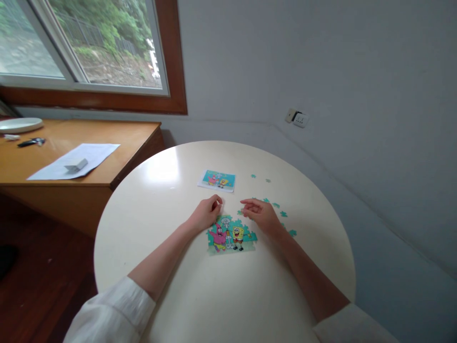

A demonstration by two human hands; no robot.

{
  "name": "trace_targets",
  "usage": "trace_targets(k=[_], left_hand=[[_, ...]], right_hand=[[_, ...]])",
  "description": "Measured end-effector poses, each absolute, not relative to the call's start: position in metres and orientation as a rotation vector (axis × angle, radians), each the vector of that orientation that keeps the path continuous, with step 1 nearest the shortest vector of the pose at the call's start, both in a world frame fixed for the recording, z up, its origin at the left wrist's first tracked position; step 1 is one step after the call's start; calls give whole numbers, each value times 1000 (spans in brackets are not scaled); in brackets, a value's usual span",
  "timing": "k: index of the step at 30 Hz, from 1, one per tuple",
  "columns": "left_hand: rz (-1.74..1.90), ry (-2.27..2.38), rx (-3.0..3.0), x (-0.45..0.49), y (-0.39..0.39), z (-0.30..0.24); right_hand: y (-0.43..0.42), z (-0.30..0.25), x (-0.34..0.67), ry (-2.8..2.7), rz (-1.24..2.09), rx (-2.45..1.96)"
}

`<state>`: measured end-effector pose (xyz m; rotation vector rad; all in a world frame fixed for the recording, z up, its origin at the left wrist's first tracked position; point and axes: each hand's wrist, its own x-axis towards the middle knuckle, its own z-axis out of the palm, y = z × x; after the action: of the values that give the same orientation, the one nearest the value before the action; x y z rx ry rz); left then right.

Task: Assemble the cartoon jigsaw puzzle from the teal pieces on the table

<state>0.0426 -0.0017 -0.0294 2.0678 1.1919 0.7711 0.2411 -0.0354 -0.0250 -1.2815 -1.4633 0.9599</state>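
Note:
A partly assembled cartoon jigsaw puzzle [231, 235] lies on the round cream table [171, 200]. My left hand [207, 213] rests at its upper left corner, fingers curled in a pinch; what they hold is too small to make out. My right hand [260, 214] hovers at the puzzle's upper right, fingers loosely extended toward the left. Several loose teal pieces [282, 214] lie scattered to the right of that hand. A small reference picture card [217, 180] with the same cartoon lies farther back on the table.
A wooden desk [117, 138] stands to the left with paper sheets [76, 160], a small grey box [76, 165] and a white plate [19, 125]. A window is above it. A wall socket [297, 117] sits on the grey wall behind.

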Motion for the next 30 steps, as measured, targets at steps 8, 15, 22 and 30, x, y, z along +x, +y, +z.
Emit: trace_targets(k=[8, 15, 22, 30], left_hand=[[781, 1198, 2064, 43, -1, -30], [800, 1169, 2067, 43, -1, -31], [795, 1178, 2072, 43, -1, -31], [787, 1191, 2073, 44, -1, -30]], right_hand=[[-34, -24, 231, -1656, 849, -1311], [-35, -22, 226, -1850, 766, -1375], [-35, -22, 225, -1888, 758, -1391], [-36, -24, 223, -1964, 628, -1381]])
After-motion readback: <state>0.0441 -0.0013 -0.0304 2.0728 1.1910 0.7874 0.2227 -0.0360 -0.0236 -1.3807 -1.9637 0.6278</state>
